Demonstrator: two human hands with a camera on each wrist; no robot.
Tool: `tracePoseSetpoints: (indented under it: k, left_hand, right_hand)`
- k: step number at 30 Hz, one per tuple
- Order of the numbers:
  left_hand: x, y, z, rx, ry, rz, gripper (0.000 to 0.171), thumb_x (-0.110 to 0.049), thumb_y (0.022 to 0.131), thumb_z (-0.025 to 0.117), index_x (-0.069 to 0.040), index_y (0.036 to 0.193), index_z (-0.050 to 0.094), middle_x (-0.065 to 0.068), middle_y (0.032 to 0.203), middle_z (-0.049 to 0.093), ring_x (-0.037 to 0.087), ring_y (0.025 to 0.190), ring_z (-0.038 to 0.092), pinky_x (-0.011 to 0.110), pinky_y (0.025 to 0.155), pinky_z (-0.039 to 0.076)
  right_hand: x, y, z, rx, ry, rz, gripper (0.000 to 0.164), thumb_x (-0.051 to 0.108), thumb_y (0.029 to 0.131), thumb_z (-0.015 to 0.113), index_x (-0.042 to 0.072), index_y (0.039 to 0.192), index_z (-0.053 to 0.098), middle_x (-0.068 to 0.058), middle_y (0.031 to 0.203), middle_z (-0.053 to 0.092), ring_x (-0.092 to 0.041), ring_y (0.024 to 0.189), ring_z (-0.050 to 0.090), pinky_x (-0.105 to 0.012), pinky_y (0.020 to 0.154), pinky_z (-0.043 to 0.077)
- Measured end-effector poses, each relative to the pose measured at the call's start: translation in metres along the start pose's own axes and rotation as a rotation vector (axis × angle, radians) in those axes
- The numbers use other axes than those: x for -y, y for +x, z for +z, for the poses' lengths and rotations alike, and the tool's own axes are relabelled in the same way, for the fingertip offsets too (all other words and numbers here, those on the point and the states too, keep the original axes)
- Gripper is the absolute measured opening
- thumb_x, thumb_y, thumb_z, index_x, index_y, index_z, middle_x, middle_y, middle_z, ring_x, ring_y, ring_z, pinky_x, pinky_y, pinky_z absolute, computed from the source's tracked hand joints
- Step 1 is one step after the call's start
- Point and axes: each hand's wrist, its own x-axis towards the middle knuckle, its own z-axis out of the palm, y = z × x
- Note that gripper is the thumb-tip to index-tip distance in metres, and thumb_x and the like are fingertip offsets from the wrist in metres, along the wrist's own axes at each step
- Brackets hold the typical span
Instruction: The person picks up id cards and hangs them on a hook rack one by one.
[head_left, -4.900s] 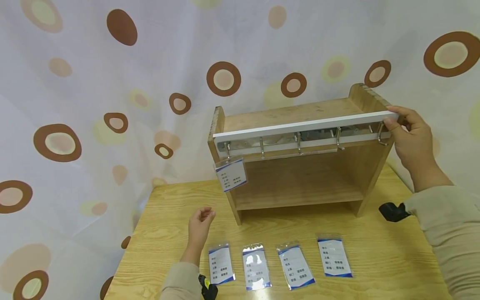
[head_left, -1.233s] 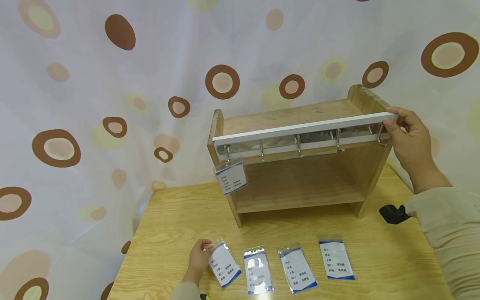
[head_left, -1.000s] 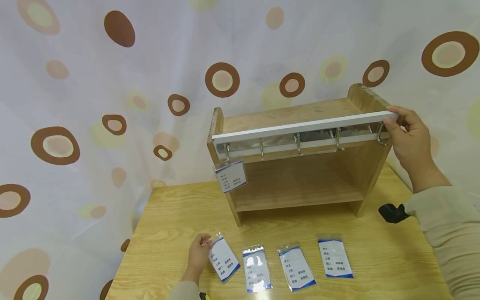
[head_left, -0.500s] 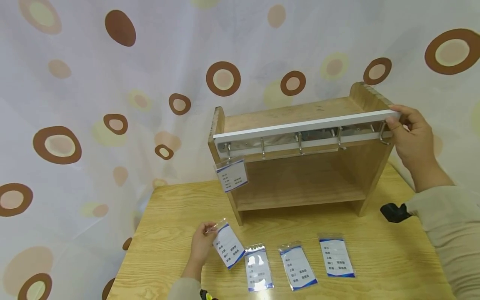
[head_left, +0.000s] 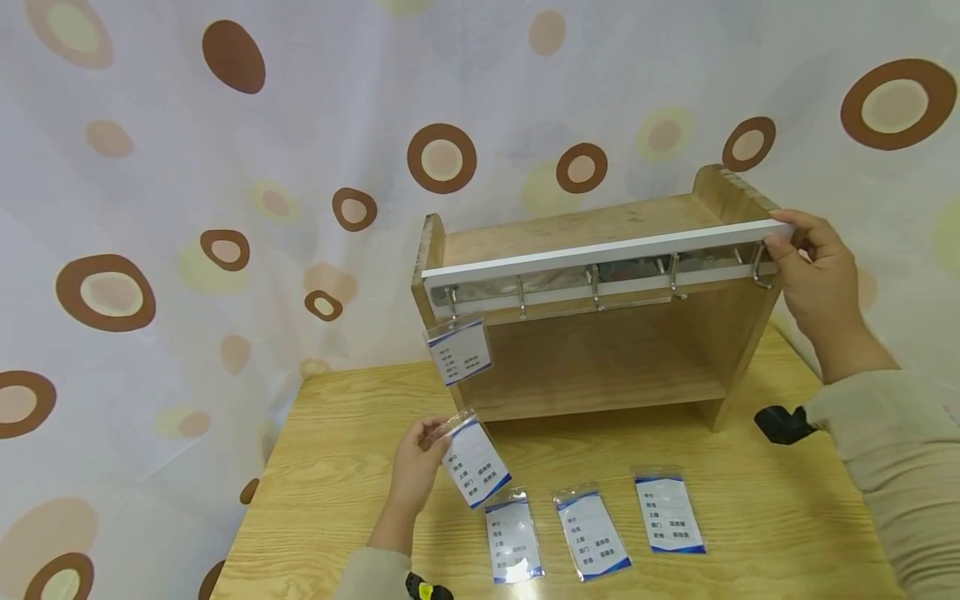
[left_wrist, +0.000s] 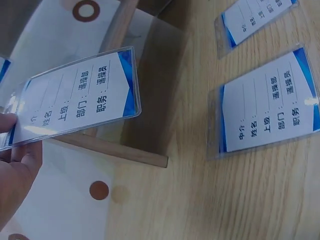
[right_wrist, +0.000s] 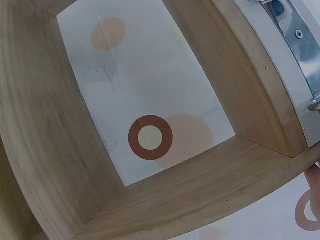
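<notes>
My left hand (head_left: 415,467) pinches a clear plastic ID badge sleeve (head_left: 474,462) by its top edge, raised over the table in front of the shelf's left side. In the left wrist view this badge (left_wrist: 80,92) tilts, its white card with blue corners and printed text facing up. My right hand (head_left: 821,279) grips the right end of a white rail (head_left: 600,250) with several metal hooks, thumb in front. A similar badge (head_left: 461,354) hangs from the leftmost hook (head_left: 452,302). Only a sliver of the right hand (right_wrist: 314,192) shows in the right wrist view.
Three more badges lie in a row on the wooden table: a left one (head_left: 513,537), a middle one (head_left: 592,533) and a right one (head_left: 669,512). The wooden shelf (head_left: 600,400) stands behind them, before a patterned curtain (head_left: 300,125). The other hooks hold no badge.
My left hand has taken the leftmost badge from the table and moved it up and right towards the shelf. My right hand stays at the rail's end.
</notes>
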Motion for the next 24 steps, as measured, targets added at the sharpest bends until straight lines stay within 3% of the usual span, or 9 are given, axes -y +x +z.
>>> tracePoseSetpoints:
  k: [7,18,24]
  left_hand:
    - [-0.020,-0.001,0.010,0.044,-0.043,0.089,0.027,0.001,0.080,0.055,0.001,0.107,0.051,0.012,0.101,0.054,0.021,0.095,0.051,0.027,0.077,0.045]
    - [-0.045,-0.003,0.022,0.063,-0.084,0.233,0.025,0.002,0.079,0.057,0.003,0.104,0.052,0.012,0.095,0.055,0.015,0.088,0.052,0.023,0.077,0.044]
    - [-0.062,-0.003,0.030,0.086,-0.121,0.263,0.026,0.005,0.077,0.058,0.003,0.103,0.053,0.011,0.094,0.056,0.015,0.087,0.052,0.025,0.080,0.043]
  right_hand:
    - [0.000,0.000,0.000,-0.002,-0.009,-0.001,0.030,0.009,0.084,0.053,0.014,0.113,0.057,0.006,0.082,0.047,-0.003,0.078,0.042,-0.008,0.062,0.037]
    - [0.000,0.000,0.000,-0.009,-0.012,0.002,0.029,0.009,0.084,0.053,0.014,0.113,0.057,0.007,0.083,0.047,-0.003,0.079,0.042,-0.008,0.062,0.037]
    - [0.000,0.000,0.001,-0.007,-0.012,0.006,0.029,0.009,0.084,0.053,0.015,0.113,0.057,0.007,0.084,0.047,-0.003,0.080,0.041,-0.009,0.063,0.037]
